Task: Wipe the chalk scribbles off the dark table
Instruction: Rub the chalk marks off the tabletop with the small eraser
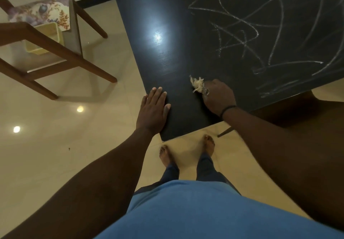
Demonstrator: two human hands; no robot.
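Viewpoint: a head camera looks steeply down past a blue shirt [195,210] to two bare feet on a glossy cream tiled floor [55,155].
Far left, ten o'clock: a brown wooden chair [55,52] stands on the tiles, with a floral patterned cushion or board [41,11] and a pale yellow box [46,36] seen through its frame.
Floor at eight o'clock: two round ceiling-light reflections shine on the tiles.
Left hand [153,111]: near the centre of the view, laid flat on the near-left edge of the dark table [163,43], fingers straight and close together, pointing toward twelve o'clock, holding nothing.
Dark table: fills the view from twelve to three o'clock; its left part is bare and glossy, with one bright glare spot.
Cloth: a frayed pale rag [198,85] pokes out at the eleven o'clock side of the right hand and touches the table top.
Right hand [217,95]: just right of centre, fingers curled round the rag and pressing it to the surface; a thin dark band circles the wrist.
Chalk scribbles [270,34]: white looping lines cover the right part of the table, from one to three o'clock, beginning just beyond the right hand.
Far right, four o'clock: a dark rounded seat [307,108] sits partly under the table's near edge.
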